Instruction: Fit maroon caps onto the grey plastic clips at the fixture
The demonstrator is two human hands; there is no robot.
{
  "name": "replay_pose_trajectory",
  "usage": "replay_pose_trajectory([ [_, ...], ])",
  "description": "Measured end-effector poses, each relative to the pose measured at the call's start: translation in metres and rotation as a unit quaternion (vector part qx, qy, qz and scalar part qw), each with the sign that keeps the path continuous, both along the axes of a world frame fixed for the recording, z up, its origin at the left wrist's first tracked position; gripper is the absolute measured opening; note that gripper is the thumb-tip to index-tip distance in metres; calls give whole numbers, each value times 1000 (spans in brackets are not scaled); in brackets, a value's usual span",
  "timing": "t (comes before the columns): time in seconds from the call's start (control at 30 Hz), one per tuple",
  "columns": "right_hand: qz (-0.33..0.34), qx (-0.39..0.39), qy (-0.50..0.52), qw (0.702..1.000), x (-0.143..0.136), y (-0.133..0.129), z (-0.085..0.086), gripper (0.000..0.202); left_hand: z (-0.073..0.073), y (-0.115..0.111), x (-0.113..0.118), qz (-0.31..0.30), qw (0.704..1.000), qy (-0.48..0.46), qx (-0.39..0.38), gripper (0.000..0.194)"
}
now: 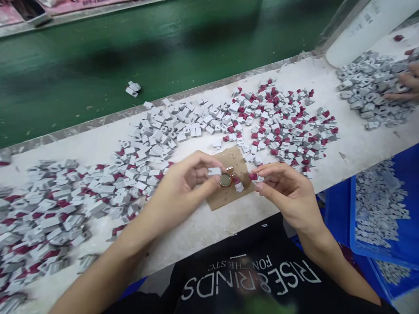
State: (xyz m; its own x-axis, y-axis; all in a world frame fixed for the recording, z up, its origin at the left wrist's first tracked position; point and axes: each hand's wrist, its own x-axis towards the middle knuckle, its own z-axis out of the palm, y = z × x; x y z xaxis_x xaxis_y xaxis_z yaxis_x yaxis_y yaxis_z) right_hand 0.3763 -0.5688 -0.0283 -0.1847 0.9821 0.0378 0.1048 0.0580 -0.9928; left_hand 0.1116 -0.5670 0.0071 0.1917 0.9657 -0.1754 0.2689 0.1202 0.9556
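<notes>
My left hand [191,185] is closed on a small grey plastic housing [214,171], pinched between thumb and fingers. Between thumb and fingertips of my right hand [288,189] is a grey part with a maroon end [258,177]. Under both hands lies a brown cardboard piece [218,200]. On it I see a small round dish-like piece [225,179], tiny shiny metal bits [233,158] and another grey-and-maroon part [239,186]. The two held parts are apart from each other.
Grey housings [157,131] spread across the white table, with grey-and-maroon parts [288,122] behind my right hand. Blue bins [352,218] of small pale parts stand at lower right. Another person's hand [407,83] touches a grey heap [369,87] near a white container [366,30].
</notes>
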Motion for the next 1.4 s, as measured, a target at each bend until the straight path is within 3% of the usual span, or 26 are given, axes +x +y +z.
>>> replay_pose_trajectory([
  [0.13, -17, 65, -7, 998, -22, -8, 9, 28, -2, -22, 22, 0, 992, -112, -59, 20],
  [0.37, 58, 260, -84, 960, -37, -1, 11, 42, -3, -25, 24, 41, 991, -122, -32, 16],
  [0.6, 55, 320, -120, 938, -37, -2, 9, 51, -4, -34, 24, 68, 986, -150, -30, 20],
  [0.73, 57, 290, -98, 950, -38, -4, 9, 49, -6, -36, 25, 88, 988, -129, -1, 12],
  [0.87, 74, 137, -17, 988, -38, -1, 12, 32, -8, -35, 23, 93, 988, -122, 11, 13],
  [0.97, 85, 82, 6, 993, -38, 2, 14, 20, -10, -34, 23, 85, 988, -125, 0, 13],
  [1.07, 79, 72, 1, 994, -36, 6, 12, 15, -13, -35, 20, 87, 993, -85, 4, 14],
  [1.23, 39, 91, -73, 992, -28, 7, 3, 16, -21, -39, -3, 170, 981, 67, 64, 14],
  [1.4, 57, 141, -137, 979, -21, 5, -3, 18, -30, -43, -13, 133, 975, 158, 79, 12],
])
